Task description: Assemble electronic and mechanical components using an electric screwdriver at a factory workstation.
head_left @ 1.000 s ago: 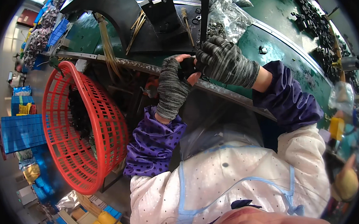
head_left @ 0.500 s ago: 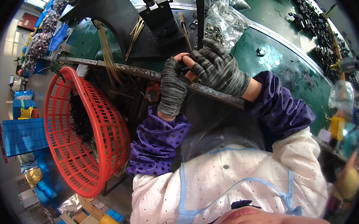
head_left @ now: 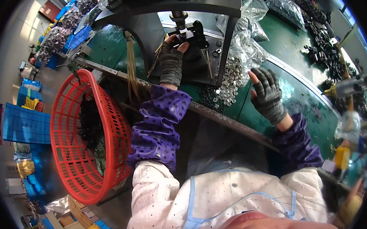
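My left hand (head_left: 171,62), in a grey fingerless glove, reaches under the ram (head_left: 179,20) of a black bench press (head_left: 229,46). Its thumb and forefinger pinch a small black part (head_left: 178,41) at the press's black fixture (head_left: 193,33); the fingers partly cover the part. My right hand (head_left: 268,94), gloved alike, hovers over the green table (head_left: 250,114) with its fingers apart and nothing in them. Just left of it lies a pile of small silvery round pieces (head_left: 229,86), with little black rings (head_left: 209,99) beside it.
A red plastic basket (head_left: 125,140) with dark pieces inside stands at my left, below the table edge (head_left: 233,124). Clear plastic bags (head_left: 248,49) lie behind the silvery pile. Many black parts (head_left: 334,60) are heaped at the far right. Blue crates (head_left: 25,123) stand far left.
My hands were together near the table edge and have parted. The left has moved forward under the press ram; the right has moved right and opened. The view has shifted, uncovering the silvery pile.
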Tool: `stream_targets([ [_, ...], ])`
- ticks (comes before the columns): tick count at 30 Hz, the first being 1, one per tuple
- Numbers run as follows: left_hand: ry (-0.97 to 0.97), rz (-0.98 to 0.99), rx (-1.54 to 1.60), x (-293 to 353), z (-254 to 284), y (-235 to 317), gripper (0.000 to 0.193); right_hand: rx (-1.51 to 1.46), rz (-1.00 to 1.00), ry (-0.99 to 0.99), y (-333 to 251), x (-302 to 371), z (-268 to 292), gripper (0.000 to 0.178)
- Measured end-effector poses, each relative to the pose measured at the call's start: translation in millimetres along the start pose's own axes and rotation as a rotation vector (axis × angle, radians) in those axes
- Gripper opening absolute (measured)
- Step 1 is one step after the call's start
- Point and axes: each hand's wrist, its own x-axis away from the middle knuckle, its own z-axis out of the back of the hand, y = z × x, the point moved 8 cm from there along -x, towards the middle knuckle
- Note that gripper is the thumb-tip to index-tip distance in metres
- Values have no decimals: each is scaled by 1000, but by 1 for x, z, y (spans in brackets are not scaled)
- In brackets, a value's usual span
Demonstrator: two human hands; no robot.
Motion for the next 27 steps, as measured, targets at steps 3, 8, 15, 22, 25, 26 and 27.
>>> stream_targets([
  [3, 50, 26, -18, -19, 7, -15, 48, -41, -31, -28, 11, 16, -5, 55],
  [8, -13, 62, 224, -33, 6, -29, 45, -67, -43, -42, 19, 26, -8, 52],
  [15, -76, 131, 196, -37, 10, -34, 44, -80, -57, -50, 20, 26, -8, 51],
  [22, -86, 114, 185, -40, 10, -39, 41, -96, -83, -48, 25, 24, -5, 50],
  [25, -63, 108, 187, -43, 11, -41, 42, -66, -89, -32, 29, 28, 2, 51],
  [26, -68, 81, 150, -44, 11, -40, 42, -49, -90, -24, 30, 30, 5, 51],
  [27, -74, 54, 113, -45, 10, -39, 43, -45, -92, -25, 31, 31, 8, 51],
])
